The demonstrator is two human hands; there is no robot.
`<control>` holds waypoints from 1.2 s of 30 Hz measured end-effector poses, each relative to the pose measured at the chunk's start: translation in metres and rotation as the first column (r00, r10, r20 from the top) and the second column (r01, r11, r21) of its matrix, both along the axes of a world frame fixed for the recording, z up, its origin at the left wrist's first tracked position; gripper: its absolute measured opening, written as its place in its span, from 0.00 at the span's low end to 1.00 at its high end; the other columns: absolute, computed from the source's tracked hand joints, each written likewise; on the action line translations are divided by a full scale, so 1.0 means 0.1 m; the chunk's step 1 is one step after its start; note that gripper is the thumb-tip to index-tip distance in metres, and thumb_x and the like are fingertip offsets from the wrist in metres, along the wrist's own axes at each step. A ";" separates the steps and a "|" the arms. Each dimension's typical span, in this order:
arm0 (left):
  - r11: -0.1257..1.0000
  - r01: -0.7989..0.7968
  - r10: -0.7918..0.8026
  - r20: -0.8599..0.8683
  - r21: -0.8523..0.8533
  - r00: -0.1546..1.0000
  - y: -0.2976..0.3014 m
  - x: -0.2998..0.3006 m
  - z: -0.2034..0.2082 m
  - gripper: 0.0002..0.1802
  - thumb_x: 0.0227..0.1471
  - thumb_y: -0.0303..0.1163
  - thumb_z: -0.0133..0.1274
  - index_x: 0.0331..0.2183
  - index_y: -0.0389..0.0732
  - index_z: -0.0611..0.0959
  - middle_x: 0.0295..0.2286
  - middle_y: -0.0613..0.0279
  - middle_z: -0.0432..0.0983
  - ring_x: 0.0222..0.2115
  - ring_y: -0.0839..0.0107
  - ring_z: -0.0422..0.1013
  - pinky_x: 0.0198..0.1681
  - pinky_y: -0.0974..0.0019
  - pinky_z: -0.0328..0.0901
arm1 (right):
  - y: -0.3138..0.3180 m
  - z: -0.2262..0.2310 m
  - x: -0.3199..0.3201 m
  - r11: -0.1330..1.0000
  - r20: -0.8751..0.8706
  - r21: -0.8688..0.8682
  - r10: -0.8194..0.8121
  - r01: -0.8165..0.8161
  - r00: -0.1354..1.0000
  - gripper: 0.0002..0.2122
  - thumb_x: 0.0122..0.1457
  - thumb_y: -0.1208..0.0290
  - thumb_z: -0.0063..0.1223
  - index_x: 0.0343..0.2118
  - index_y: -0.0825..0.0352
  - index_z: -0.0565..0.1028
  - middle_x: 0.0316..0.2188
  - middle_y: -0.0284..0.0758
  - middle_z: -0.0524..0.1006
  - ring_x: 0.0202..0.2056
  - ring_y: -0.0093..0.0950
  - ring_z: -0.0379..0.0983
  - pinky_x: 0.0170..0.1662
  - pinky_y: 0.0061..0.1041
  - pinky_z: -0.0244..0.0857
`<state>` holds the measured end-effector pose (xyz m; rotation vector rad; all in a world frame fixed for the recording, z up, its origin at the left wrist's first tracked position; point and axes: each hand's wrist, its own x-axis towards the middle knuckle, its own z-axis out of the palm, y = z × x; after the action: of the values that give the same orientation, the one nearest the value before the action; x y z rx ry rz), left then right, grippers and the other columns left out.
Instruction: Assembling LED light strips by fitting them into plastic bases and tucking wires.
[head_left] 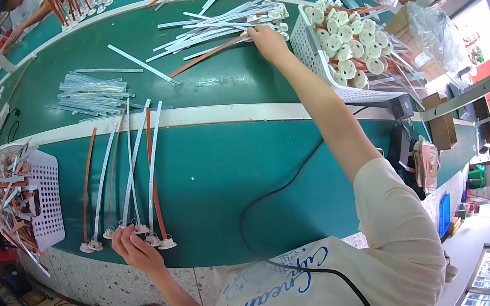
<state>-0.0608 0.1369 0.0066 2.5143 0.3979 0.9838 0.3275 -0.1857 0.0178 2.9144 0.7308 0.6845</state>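
Several long thin strips (100, 178), some pale with dots and some orange-brown, lie in a spread row on the near left of the green table, each with a small white end piece. My left hand (137, 249) is at the near ends of the row, its fingers curled at the white end of a pale strip (128, 190). Stretched far forward, my right hand (268, 41) reaches into a pile of similar strips (210, 29). Its fingers are closed at the end of an orange-brown strip (207, 57); the fingertips are partly hidden.
A white basket (306, 36) of strips with round white ends stands at the right, another basket (47, 194) at the left. Clear strips (91, 92) lie in a bundle behind the row. A black cable (283, 187) crosses the table. A co-worker's arm (24, 26) shows at the far left.
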 end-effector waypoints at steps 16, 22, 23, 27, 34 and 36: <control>0.996 -0.083 0.073 0.292 0.020 0.954 -0.40 -0.14 0.23 0.14 0.52 0.27 0.32 0.31 0.28 0.71 0.33 0.49 0.64 0.35 0.59 0.62 0.38 0.61 0.57 | 0.00 1.18 -0.75 0.886 -0.097 0.444 0.194 -0.132 0.976 0.08 0.47 0.69 0.44 0.25 0.71 0.69 0.25 0.40 0.73 0.25 0.33 0.70 0.29 0.29 0.63; 0.837 0.408 -0.409 0.080 -0.364 0.909 -1.22 0.29 0.33 0.15 0.42 0.23 0.48 0.37 0.35 0.71 0.34 0.54 0.67 0.34 0.61 0.64 0.38 0.65 0.59 | -0.09 1.00 -1.86 0.567 -0.447 0.817 0.508 0.105 0.736 0.06 0.56 0.71 0.36 0.31 0.69 0.63 0.29 0.40 0.73 0.27 0.23 0.71 0.29 0.21 0.65; 0.775 0.447 -0.476 0.053 -0.447 0.878 -1.32 0.37 0.30 0.17 0.42 0.24 0.49 0.38 0.35 0.70 0.35 0.53 0.66 0.35 0.62 0.65 0.39 0.67 0.59 | -0.08 0.92 -2.03 0.431 -0.428 0.884 0.589 0.181 0.686 0.06 0.57 0.72 0.33 0.33 0.69 0.60 0.30 0.42 0.72 0.28 0.23 0.71 0.30 0.20 0.66; 0.717 0.545 -0.606 -0.003 -0.434 0.795 -1.52 0.69 0.12 0.28 0.38 0.28 0.54 0.45 0.39 0.65 0.38 0.53 0.64 0.38 0.60 0.62 0.40 0.65 0.59 | -0.03 0.60 -2.39 0.291 -0.371 0.928 0.671 0.232 0.642 0.06 0.56 0.74 0.36 0.34 0.70 0.58 0.29 0.44 0.71 0.30 0.24 0.70 0.34 0.20 0.65; 0.746 0.582 -0.654 -0.187 -0.325 0.733 -1.63 0.95 -0.05 0.27 0.37 0.34 0.55 0.42 0.40 0.68 0.34 0.59 0.66 0.34 0.63 0.63 0.36 0.64 0.57 | -0.08 0.30 -2.51 0.462 -0.547 0.826 0.513 0.324 0.662 0.08 0.51 0.75 0.47 0.33 0.72 0.67 0.27 0.34 0.71 0.30 0.20 0.68 0.33 0.15 0.62; 0.764 0.574 -0.626 -0.119 -0.296 0.771 -1.66 0.96 -0.11 0.22 0.37 0.35 0.55 0.38 0.42 0.72 0.33 0.63 0.67 0.32 0.66 0.64 0.35 0.64 0.57 | -0.06 0.24 -2.51 0.481 -0.575 0.803 0.474 0.351 0.667 0.08 0.51 0.75 0.47 0.32 0.73 0.68 0.27 0.34 0.71 0.30 0.20 0.68 0.33 0.15 0.62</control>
<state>0.0349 -0.0288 -0.0041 2.2766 -0.2326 0.3804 0.0767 -0.1918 0.0416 4.2636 0.6174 -0.4925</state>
